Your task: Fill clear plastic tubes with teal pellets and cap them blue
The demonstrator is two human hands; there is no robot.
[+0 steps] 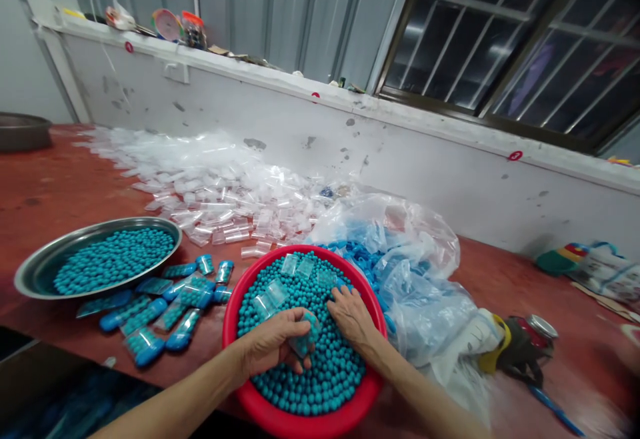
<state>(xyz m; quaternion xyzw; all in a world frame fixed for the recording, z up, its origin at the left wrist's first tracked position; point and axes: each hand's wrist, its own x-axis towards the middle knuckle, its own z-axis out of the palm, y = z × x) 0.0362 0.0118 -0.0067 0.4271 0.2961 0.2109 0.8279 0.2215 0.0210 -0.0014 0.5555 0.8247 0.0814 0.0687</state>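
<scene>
Turquoise beads (320, 386): round, loose, likely hard and prone to roll; they fill much of the red plastic basin (231, 322).
Clear plastic sleeve (306, 336): bead-holding, in the left hand (275, 342) above the beads; probably light, thin-walled, slick. Best hold: flat sides, lightly, mouth upward.
Left hand: narrowed, thumb and fingers closed around the sleeve.
Right hand (350, 312): fingers bent into the beads at the basin's far right; whether they grip anything, cannot tell.
Loose sleeves (270, 299): lying on the beads, liable to slide.
Basin rim: raised all round, encircling both hands; wrists need to pass above it.
Plastic bag (415, 306): soft, crumpled, close along the right side, probably easily snagged.
Blue-ended packets (145, 346): heaped left, between basin and steel dish (55, 256).
Room for moving: upward, over the rim.
</scene>
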